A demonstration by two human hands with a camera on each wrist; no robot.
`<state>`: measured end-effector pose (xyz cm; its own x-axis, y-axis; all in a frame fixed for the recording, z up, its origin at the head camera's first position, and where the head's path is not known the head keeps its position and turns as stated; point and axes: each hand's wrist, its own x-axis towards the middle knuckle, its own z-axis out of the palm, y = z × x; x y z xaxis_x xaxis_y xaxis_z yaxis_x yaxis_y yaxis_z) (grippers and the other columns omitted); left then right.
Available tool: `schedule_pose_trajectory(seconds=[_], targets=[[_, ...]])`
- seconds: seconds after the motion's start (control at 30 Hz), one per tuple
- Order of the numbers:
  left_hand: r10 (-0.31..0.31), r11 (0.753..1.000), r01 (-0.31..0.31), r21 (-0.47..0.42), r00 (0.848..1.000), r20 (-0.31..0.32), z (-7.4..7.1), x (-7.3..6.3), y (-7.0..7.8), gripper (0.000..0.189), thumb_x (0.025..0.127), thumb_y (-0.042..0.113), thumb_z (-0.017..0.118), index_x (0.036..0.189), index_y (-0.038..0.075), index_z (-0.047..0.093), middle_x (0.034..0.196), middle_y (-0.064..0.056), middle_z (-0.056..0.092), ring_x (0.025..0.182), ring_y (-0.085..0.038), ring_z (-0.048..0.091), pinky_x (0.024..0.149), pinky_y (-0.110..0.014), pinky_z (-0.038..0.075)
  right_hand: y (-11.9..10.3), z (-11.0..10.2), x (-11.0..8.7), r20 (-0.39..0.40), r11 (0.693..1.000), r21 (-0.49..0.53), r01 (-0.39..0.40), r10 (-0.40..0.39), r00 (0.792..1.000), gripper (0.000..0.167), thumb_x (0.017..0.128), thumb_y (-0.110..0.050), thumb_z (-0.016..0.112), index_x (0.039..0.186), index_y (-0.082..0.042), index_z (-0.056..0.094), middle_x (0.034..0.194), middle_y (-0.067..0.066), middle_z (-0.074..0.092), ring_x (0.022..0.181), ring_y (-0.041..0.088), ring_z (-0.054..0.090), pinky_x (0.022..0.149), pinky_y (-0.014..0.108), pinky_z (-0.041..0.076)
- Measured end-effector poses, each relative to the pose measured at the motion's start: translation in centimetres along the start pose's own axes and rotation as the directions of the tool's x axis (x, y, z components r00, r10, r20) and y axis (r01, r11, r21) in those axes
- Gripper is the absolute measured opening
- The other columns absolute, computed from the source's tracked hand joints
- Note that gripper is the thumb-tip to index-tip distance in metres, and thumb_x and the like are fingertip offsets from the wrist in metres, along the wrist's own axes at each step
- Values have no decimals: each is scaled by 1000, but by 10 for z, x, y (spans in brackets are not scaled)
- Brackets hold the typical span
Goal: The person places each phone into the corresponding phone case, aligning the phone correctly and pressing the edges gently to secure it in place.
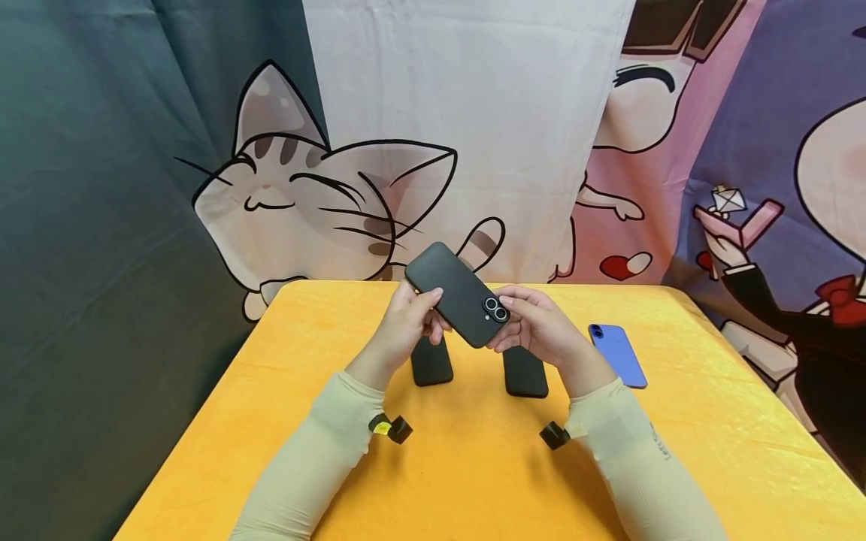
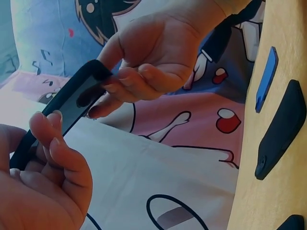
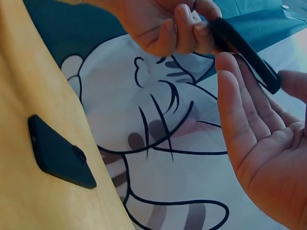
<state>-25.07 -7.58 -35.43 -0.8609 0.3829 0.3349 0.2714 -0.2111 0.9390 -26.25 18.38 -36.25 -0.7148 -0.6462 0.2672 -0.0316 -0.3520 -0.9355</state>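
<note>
So, one matte-black rectangular phone with two round lenses (image 1: pixel 452 293) is up off the table, left hand (image 1: pixel 418 312) pinching one end between thumb and curled fingers, right hand (image 1: pixel 541 324) pinching the lens end. Two more flat black phones (image 1: pixel 431 364) (image 1: pixel 525 377) lie below the fingers on yellow cloth (image 1: pixel 460 473), plus one blue phone (image 1: pixel 620 355) right of the right fingers.

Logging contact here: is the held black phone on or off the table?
Off: the left hand and right hand hold the black phone up, and both wrist views show it apart from the yellow table.
</note>
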Motion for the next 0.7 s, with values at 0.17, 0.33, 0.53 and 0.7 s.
schedule_pose_trajectory(seconds=[0.17, 0.33, 0.53, 0.7], targets=[[-17, 1000, 19, -17, 997, 71, 2, 0, 0, 38, 108, 16, 42, 143, 2, 37, 65, -4, 59, 45, -12, 51, 52, -25, 49, -2, 2, 0, -23, 993, -118, 10, -12, 1000, 29, 111, -11, 41, 122, -15, 67, 96, 1, 79, 74, 14, 77, 68, 31, 64], [-46, 998, 51, -28, 990, 136, 5, 0, -2, 32, 109, 16, 41, 136, 1, 37, 56, 3, 54, 42, -10, 45, 51, -25, 46, -1, 10, 0, 5, 988, -155, 9, -8, 1000, 30, 109, -8, 43, 122, -18, 68, 99, -1, 79, 83, 11, 78, 72, 31, 64], [-91, 996, 93, -3, 985, 146, 6, -1, -3, 35, 110, 23, 39, 139, 3, 40, 69, 3, 63, 48, -13, 46, 54, -27, 43, 2, 19, 2, 29, 987, -158, -2, 6, 1000, 29, 109, -8, 41, 131, -15, 59, 103, -1, 79, 88, 13, 79, 78, 36, 64], [-125, 992, 129, -16, 983, 137, 5, 0, -4, 40, 110, 24, 38, 144, 3, 39, 81, 2, 68, 50, -11, 47, 54, -27, 42, 4, 22, 4, 9, 988, -150, -23, 25, 1000, 27, 109, -6, 41, 132, -15, 52, 99, -1, 79, 84, 13, 79, 75, 34, 64]])
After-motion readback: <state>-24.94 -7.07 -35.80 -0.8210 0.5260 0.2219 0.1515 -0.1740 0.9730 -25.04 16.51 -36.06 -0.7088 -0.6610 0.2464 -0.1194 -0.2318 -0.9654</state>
